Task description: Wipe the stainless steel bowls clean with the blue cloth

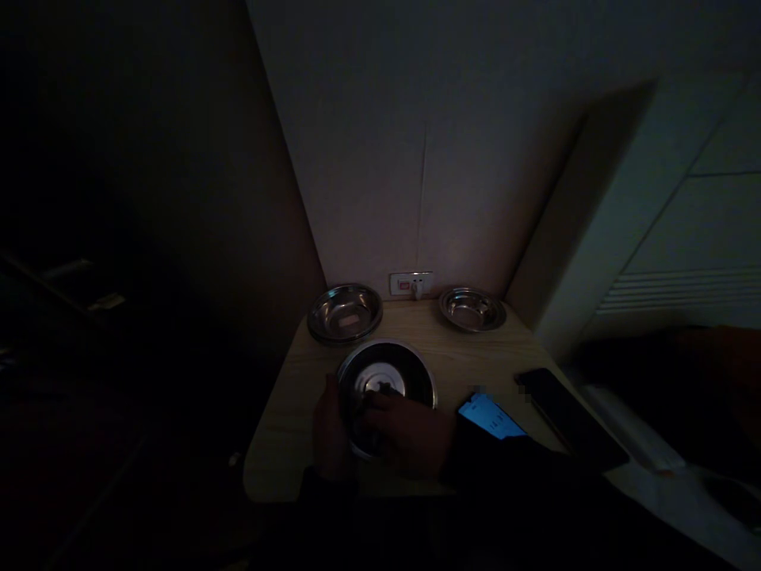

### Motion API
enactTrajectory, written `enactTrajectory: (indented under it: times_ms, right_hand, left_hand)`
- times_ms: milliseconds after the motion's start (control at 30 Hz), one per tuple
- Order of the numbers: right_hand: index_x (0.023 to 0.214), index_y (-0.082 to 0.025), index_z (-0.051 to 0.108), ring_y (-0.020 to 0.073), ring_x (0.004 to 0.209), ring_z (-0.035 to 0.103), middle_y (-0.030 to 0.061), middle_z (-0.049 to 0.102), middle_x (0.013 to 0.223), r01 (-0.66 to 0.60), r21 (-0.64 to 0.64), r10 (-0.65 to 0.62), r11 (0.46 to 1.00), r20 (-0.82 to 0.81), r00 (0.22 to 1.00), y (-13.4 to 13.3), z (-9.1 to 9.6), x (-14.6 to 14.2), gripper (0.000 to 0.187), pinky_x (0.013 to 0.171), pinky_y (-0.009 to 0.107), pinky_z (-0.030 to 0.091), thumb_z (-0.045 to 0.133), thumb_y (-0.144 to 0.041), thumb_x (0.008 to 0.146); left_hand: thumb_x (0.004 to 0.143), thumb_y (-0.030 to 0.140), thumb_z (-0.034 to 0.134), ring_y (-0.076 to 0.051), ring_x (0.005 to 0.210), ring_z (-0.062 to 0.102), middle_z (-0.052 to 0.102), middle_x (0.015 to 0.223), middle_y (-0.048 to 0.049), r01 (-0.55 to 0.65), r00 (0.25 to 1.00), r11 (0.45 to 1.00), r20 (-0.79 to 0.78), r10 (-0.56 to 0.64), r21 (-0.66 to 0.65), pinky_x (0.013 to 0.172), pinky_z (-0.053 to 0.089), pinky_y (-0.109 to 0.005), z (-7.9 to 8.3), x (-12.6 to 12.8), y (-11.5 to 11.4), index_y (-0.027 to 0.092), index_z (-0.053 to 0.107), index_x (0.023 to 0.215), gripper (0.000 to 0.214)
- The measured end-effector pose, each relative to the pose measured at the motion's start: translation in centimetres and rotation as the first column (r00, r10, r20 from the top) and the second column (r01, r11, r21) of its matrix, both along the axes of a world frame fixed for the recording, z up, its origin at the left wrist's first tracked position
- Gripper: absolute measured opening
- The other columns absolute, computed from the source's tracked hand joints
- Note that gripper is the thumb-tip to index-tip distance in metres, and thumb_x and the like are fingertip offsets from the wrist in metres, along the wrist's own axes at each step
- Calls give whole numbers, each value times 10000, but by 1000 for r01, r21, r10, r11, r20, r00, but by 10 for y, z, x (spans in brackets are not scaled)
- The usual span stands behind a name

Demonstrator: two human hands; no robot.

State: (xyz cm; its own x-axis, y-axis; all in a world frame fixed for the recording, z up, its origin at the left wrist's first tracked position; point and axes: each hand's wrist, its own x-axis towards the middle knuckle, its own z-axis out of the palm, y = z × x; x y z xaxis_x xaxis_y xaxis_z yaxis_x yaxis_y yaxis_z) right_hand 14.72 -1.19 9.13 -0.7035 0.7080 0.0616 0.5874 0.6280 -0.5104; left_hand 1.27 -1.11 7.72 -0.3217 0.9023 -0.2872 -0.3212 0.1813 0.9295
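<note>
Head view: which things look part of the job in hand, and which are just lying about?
Apparently in use:
front metal bowl
left hand, at its left side
right hand, fingers within it; anything held is too dark to tell

Apparently just lying about, untouched:
lit phone
dark flat device
back-left metal dishes
back-right metalware

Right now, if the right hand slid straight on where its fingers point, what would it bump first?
The right hand would probably meet the front bowl, on its left inside wall, though the darkness makes depth unclear.
</note>
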Motion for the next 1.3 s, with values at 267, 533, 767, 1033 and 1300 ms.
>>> enactTrajectory:
  times_ms: [267, 533, 767, 1033, 1300]
  right_hand:
    - [1068, -136, 605, 268, 1119, 473, 167, 488, 1215, 290, 299, -287, 909, -56, 956, 18, -5, -7, 251, 875, 380, 452, 514, -92, 838]
    - [896, -141, 648, 198, 888, 552, 87, 589, 985, -87, 217, 62, 972, 119, 991, 8, -10, -12, 110, 711, 286, 476, 585, -160, 808]
    - [1019, -113, 618, 281, 998, 522, 189, 558, 1097, 105, 445, -229, 889, 234, 945, 31, 4, -3, 223, 699, 370, 506, 424, -148, 915]
    - [1029, -175, 626, 166, 974, 600, 58, 644, 1028, 276, -175, -321, 945, -344, 882, 1, -18, -26, 299, 894, 298, 470, 480, -53, 799]
    - [1049, -140, 626, 261, 1058, 508, 158, 565, 1133, 154, 436, -225, 887, 115, 968, 13, 0, 12, 216, 818, 375, 489, 490, -113, 883]
  left_hand:
    - [721, 763, 391, -196, 627, 588, 653, 642, -58, 115, 936, 993, -337, -98, 31, 577, 438, -302, 0, 4, -3, 144, 654, 764, 675]
    - [735, 745, 380, -140, 513, 478, 540, 506, -10, 91, 880, 993, -473, -43, 80, 477, 387, -263, 6, -3, -4, 180, 543, 559, 614]
    - [805, 536, 427, -153, 566, 530, 640, 619, -38, 46, 891, 991, -453, 15, 124, 519, 420, -257, 15, 4, -1, 172, 611, 672, 429]
    - [788, 594, 384, -194, 656, 600, 668, 663, -68, -71, 874, 989, -469, 125, 131, 581, 456, -282, 0, 6, 2, 149, 651, 702, 526]
    - [818, 539, 418, -221, 842, 635, 724, 881, -90, -70, 846, 973, -503, 175, 222, 704, 485, -281, 12, -9, 2, 148, 691, 863, 479]
